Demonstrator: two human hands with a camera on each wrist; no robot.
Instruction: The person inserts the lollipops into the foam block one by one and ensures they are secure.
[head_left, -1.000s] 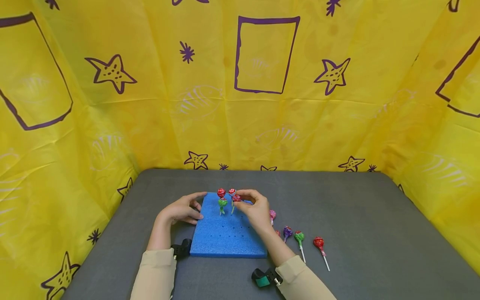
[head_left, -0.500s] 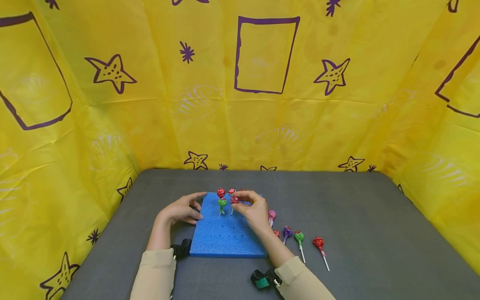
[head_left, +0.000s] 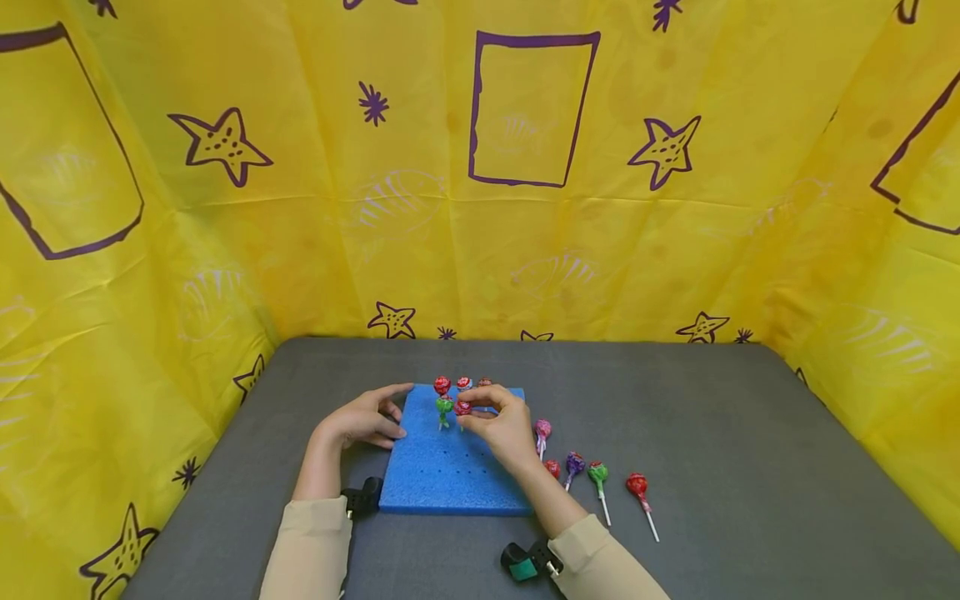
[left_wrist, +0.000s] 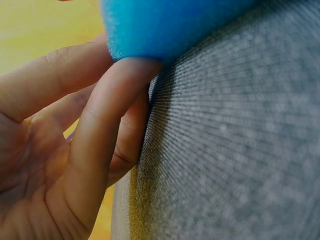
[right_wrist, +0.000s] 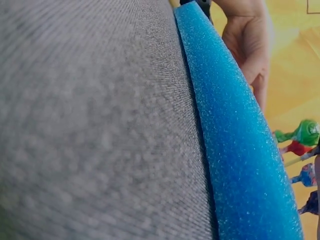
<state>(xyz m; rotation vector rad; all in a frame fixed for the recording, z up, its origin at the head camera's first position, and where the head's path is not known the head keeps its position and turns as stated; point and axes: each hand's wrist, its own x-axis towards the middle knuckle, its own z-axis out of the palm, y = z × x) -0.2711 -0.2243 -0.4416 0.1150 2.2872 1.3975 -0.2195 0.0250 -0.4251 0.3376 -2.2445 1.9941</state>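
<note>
We log a blue foam block [head_left: 450, 467] lying flat on the gray table [head_left: 712, 433], approx. centre, holes in rows across its top. Left hand [head_left: 366, 421] rests at the block's 10 o'clock corner; in the left wrist view its fingers [left_wrist: 107, 125] press against the foam edge [left_wrist: 170, 22], straight, nothing gripped. Right hand [head_left: 504, 425] sits over the block's far half, thumb and fingertips pinching a red lollipop [head_left: 462, 408] by its head, stick pointing down at the foam; we cannot tell whether the stick has entered a hole. Just at 9 o'clock of it a green lollipop [head_left: 444, 407] stands upright in the block. Behind, at 12 o'clock, 2 more red lollipops [head_left: 442, 385] stand along the far edge, w/ a third head partly hidden by the right hand.

Right wrist view: block edge [right_wrist: 240, 150] runs diagonally, table cloth [right_wrist: 90, 125] blurred in front, green and red heads at the right border [right_wrist: 306, 134].

Loose lollipops on the table at 3 to 4 o'clock of the block: pink [head_left: 542, 430], small red [head_left: 552, 468], purple [head_left: 574, 462], green [head_left: 597, 473], red [head_left: 637, 485], sticks toward us. Yellow cloth w/ purple stars [head_left: 525, 208] surrounds the table on 3 sides.
</note>
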